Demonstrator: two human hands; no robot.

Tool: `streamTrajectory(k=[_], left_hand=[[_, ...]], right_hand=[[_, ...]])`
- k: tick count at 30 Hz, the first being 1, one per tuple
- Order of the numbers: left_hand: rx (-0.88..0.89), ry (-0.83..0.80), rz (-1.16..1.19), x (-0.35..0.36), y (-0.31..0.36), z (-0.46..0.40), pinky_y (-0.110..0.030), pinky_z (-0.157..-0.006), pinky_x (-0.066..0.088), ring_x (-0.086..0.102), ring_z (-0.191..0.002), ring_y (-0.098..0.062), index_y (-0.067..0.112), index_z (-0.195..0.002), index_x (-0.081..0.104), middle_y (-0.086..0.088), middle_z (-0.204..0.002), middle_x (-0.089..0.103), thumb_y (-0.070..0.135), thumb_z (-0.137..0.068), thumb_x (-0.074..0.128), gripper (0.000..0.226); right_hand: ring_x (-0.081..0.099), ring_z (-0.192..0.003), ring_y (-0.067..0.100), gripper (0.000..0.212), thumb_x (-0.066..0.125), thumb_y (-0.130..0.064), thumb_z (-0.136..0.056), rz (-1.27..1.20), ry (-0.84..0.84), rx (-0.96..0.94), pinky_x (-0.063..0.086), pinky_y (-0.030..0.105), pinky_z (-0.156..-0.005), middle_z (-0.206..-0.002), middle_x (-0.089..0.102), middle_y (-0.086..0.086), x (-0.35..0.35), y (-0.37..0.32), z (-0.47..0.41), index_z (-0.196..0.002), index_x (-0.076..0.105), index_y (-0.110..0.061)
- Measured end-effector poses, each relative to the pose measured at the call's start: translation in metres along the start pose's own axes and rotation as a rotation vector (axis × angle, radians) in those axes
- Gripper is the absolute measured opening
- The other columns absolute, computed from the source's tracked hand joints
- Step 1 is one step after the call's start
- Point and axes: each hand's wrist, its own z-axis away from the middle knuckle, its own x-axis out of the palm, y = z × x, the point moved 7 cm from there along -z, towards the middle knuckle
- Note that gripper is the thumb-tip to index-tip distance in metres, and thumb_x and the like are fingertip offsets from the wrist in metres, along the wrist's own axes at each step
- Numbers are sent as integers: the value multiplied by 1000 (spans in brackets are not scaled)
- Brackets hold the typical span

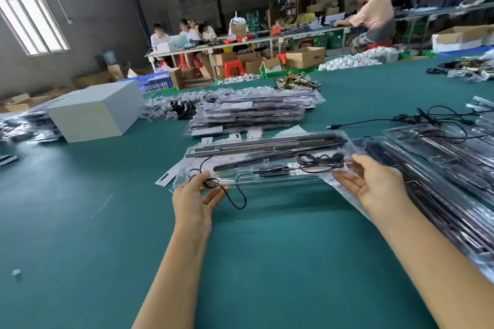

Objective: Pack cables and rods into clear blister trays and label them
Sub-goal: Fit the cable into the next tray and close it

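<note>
A clear blister tray (pixel 270 176) is held just above the green table (pixel 80 222), lengthwise from left to right. Dark rods (pixel 267 145) lie along its far side and a coiled black cable (pixel 318 160) sits near its right end. A loop of black cable (pixel 238 199) hangs out of the near left corner. My left hand (pixel 196 199) holds the tray's left end, thumb on top and fingers underneath. My right hand (pixel 374 184) holds the right end, thumb over the rim and fingers straight below.
A stack of packed trays (pixel 248 112) lies beyond, with white labels (pixel 235 137) in front of it. More trays (pixel 438 176) are piled at the right, a loose black cable (pixel 417 117) behind them. A grey box (pixel 93 112) stands at the left. People sit at far benches.
</note>
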Motion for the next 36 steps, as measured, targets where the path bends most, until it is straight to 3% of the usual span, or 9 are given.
streamTrajectory(k=[5,9,13,17,21,26,30,33,36], left_hand=[[7,71,-60,-7,5,0,-31,-51,58,60,-46,-21,6,-83,57,-9,-68,57,3,-83,63,7],[43,183,-110,-24,12,-4,-26,-49,55,59,-46,-18,5,-83,57,-8,-62,58,6,-79,62,7],[13,259,-106,-42,14,-11,-33,-62,58,63,-74,-28,0,-122,48,-16,-91,61,5,-78,62,46],[50,331,-163,-50,19,-13,-27,-49,53,58,-64,-25,5,-101,44,-13,-83,56,2,-79,62,28],[146,500,-325,-67,31,-14,-33,-67,48,52,-64,-24,10,-105,34,-11,-105,44,11,-82,60,35],[342,587,-816,-52,42,-2,-42,-93,36,44,-113,-40,3,-124,46,-21,-129,45,15,-87,56,40],[620,435,-1030,-6,35,22,-44,-95,34,43,-115,-40,3,-120,56,-22,-126,49,11,-87,58,34],[1015,32,-1323,50,9,48,-49,-98,37,51,-116,-37,12,-113,68,-11,-117,63,21,-86,60,29],[987,-393,-1591,77,-34,55,-56,-113,16,30,-139,-27,34,-126,60,9,-137,52,44,-93,52,36]], right_hand=[[61,-39,13,12,65,-6,-85,118,40,-37,53,27,-39,-77,63,9,-1,3,-1,-76,58,-2],[60,-39,12,5,56,3,-86,166,26,-8,52,24,-38,-73,60,8,7,17,4,-88,59,0],[60,-53,18,11,53,5,-86,114,-30,130,52,24,-43,-70,60,9,15,42,9,-82,58,-3],[59,-58,18,11,56,5,-83,102,-4,128,51,29,-55,-73,60,9,11,41,4,-80,60,-5],[58,-62,16,15,51,6,-84,60,9,171,50,31,-58,-72,59,5,4,36,0,-82,56,-9],[58,-66,17,18,48,5,-86,108,14,181,54,36,-70,-74,59,6,4,38,-1,-82,55,-12],[58,-69,17,18,49,4,-85,162,32,152,52,33,-64,-77,60,7,4,37,1,-81,54,-12],[59,-65,19,16,48,7,-85,196,10,148,55,36,-70,-72,59,9,4,35,4,-79,54,-7],[59,-57,20,12,49,7,-88,289,-15,132,59,34,-57,-66,57,10,5,31,7,-93,57,-1]])
